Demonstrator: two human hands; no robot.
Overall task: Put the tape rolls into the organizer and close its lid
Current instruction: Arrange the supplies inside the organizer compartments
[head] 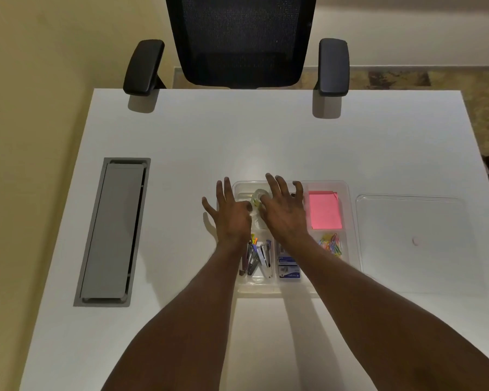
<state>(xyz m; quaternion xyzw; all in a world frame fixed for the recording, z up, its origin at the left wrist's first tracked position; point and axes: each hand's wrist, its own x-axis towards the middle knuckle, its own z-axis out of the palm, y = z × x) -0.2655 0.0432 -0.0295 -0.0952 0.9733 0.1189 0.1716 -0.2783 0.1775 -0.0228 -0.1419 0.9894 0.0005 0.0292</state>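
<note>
Across the white rectangular worktop [181, 142], a black mesh-backed office chair [239, 40] is standing at the far edge, and a long grey metal cable hatch [112, 232] is lying flush at the left. Right of centre, a clear plastic compartmented organizer [346, 210] is sitting open, with its flat clear plastic lid [412, 244] lying on the worktop just beside it on the right. Both bare forearms are reaching over the organizer. The left hand [230, 215] and right hand [284, 213] are hovering with fingers spread apart, gripping nothing, on either side of the clear tape rolls [257, 200], which are lying in the organizer's far-left compartment. A pink sticky-note pad [324, 210] is filling the far-right compartment, with coloured paper clips [331, 244], blue staple boxes [288, 268] and small staplers [259, 258] occupying the near ones.
</note>
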